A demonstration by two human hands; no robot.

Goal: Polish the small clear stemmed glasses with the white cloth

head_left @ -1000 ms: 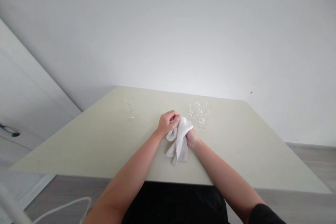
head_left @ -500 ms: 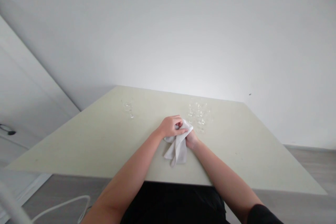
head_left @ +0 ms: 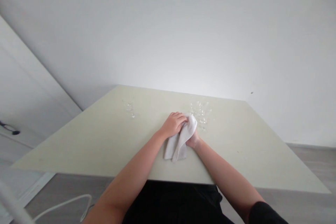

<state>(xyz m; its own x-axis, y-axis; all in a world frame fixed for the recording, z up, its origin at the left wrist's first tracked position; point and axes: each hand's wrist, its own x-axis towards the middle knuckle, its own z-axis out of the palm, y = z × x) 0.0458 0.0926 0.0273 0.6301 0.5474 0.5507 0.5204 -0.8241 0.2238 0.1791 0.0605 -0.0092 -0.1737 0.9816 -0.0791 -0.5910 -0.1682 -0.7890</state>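
Note:
My two hands meet over the middle of a pale table. A white cloth is bunched between them, its loose end hanging down to the tabletop. My left hand curls over the top of the cloth, fingers closed on it. Only the heel of my right hand shows, the rest being wrapped in the cloth. Whether anything lies inside the cloth is hidden. Just beyond the hands stands a cluster of clear glasses.
A single clear glass stands apart at the far left of the table. A white wall rises behind. At the left are a white cabinet with a dark handle and a white cable on the grey floor.
Both hands have shifted slightly away from me with the cloth. My left hand has turned over the top of the bunched cloth, and the cloth has been gathered higher.

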